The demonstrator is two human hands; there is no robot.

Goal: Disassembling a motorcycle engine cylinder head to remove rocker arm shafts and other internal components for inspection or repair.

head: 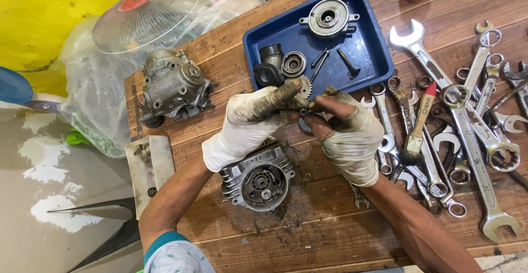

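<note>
We hold a small toothed sprocket [304,89] pinched between left hand [250,124] and right hand [346,135], both closed on it, apparently with a short pin. Greasy gloves risk dropping it onto the cylinder head [258,179]. The blue tray [368,58] holds a round cover, valves, and rings.

- Bright, even daylight across the wooden table [308,234]; colours clear, nothing dim.
- Soft, short shadows under the left hand [247,124] and the right hand [349,141], falling toward the near edge.
- Glare on the wrenches [467,113] and pale sheen on the blue tray [374,58].
- Sharp at centre; slight blur on fingertips.
- Mild wide-angle bending toward the corners; the floor [55,196] at left somewhat washed out.
</note>
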